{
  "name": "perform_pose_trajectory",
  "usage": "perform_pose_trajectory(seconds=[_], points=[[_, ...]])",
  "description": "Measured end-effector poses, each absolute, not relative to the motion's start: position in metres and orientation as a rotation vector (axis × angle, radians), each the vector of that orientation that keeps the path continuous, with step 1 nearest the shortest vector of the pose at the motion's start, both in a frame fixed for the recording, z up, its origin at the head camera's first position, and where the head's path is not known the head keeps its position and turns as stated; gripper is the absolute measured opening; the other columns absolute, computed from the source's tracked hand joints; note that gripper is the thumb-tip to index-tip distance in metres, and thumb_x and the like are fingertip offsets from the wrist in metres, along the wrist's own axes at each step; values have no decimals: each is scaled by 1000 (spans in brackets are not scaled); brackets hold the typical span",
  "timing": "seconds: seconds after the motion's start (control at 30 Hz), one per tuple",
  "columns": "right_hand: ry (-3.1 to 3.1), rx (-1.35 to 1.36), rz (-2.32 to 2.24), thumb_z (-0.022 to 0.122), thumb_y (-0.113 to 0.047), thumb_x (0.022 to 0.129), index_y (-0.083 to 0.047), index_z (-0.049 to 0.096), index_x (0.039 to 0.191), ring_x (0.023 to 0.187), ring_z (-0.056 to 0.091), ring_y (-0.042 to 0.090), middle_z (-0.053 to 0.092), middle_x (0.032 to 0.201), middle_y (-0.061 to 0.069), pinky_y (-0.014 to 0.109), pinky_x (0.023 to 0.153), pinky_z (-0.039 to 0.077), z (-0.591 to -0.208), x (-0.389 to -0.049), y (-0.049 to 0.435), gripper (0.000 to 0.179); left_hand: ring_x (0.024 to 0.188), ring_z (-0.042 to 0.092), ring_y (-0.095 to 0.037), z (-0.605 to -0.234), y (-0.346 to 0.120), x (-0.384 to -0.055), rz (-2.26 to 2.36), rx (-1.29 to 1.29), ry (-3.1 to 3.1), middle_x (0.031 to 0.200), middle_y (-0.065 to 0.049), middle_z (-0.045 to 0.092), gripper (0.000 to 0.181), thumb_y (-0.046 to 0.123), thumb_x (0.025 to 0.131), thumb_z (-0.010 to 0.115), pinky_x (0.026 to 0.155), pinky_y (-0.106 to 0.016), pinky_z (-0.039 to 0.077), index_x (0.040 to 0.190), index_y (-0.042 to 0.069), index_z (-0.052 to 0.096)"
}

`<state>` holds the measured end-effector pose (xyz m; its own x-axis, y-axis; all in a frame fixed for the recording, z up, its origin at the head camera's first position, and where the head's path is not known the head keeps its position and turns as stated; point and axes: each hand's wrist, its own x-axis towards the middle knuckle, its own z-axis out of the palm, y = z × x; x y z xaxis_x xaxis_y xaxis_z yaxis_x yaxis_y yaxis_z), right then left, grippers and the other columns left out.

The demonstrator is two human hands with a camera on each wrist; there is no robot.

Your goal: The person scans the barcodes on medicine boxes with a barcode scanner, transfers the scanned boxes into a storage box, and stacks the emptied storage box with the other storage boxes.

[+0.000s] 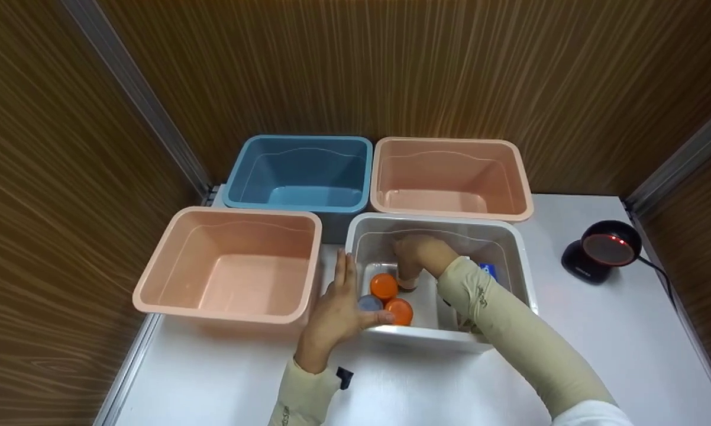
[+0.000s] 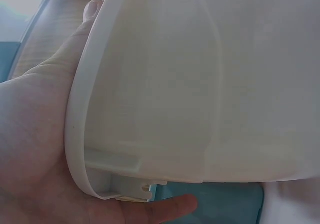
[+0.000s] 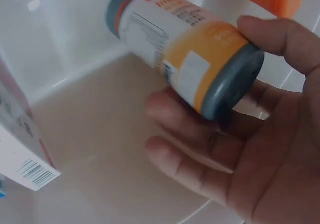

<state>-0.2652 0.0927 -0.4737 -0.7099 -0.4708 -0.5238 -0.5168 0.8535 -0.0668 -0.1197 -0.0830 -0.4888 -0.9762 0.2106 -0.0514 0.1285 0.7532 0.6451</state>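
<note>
Walls [image 1: 355,71] of woodgrain stand around a glossy white table [image 1: 213,367] bearing a whitish bin [image 1: 426,336]. The left hand [image 1: 336,309], fingers straight, touches its side; inside, the right hand [image 1: 422,254] grips a tilted orange-and-white bottle [image 3: 175,46].
</note>
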Motion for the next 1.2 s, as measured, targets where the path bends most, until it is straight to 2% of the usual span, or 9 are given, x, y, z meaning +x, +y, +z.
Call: perform_pose_trajectory(seconds=[0.13,0.3,0.5,0.63,0.8,0.93,1.0,1.1,1.2], points=[[2398,-575,92,82,-12,69,-7,57,75,67,45,24,42,65,1,34,53,38,-479,-268,97,27,137,40,-46,-488,-84,-120,1046,253,2801,168,-15,-10,136,64,70,83,107,-59,38,162,4,3],[2307,-597,106,76,-7,72,-10,53,60,51,37,17,37,55,-2,29,42,29,-492,-276,104,26,138,39,-46,-490,-84,-122,1059,245,2786,168,-13,-11,136,63,70,84,108,-57,37,162,4,3],[2356,-519,53,80,-11,75,-8,62,65,56,41,20,37,63,1,31,43,33,-484,-269,112,21,137,40,-47,-492,-84,-125,1063,252,2777,167,-12,-13,136,64,70,83,107,-55,39,162,5,2],[2377,-516,31,76,-14,77,-11,54,62,53,38,19,34,60,0,30,41,30,-478,-266,116,27,138,39,-48,-493,-86,-129,1062,264,2776,167,-13,-13,136,63,70,83,107,-54,40,162,4,1],[2431,-569,11,78,-32,81,-12,54,62,57,43,20,40,59,-1,33,49,34,-466,-266,122,36,139,37,-48,-495,-88,-134,1067,271,2772,167,-12,-14,135,64,71,82,106,-54,40,162,5,1],[2492,-582,-144,78,-40,80,-12,63,69,64,48,21,52,66,0,34,57,39,-455,-267,129,34,139,37,-48,-496,-91,-138,1060,275,2778,167,-12,-13,134,64,72,82,105,-54,41,162,4,2],[2509,-604,-238,76,-38,82,-10,69,76,65,51,20,58,69,1,35,59,42,-449,-268,133,30,138,38,-49,-497,-92,-139,1062,284,2783,167,-14,-12,134,63,72,82,105,-54,42,161,3,2],[2523,-673,-383,73,-34,86,-5,75,96,69,55,19,65,77,2,36,64,46,-441,-270,137,31,137,39,-50,-498,-94,-141,1069,284,2788,167,-16,-10,134,62,72,83,106,-55,41,161,3,3],[2515,-727,-561,71,-30,88,-3,73,116,75,58,19,68,88,4,36,70,49,-433,-272,141,39,137,39,-50,-498,-96,-142,1072,271,2795,167,-17,-9,134,61,71,84,107,-56,38,162,4,3]])
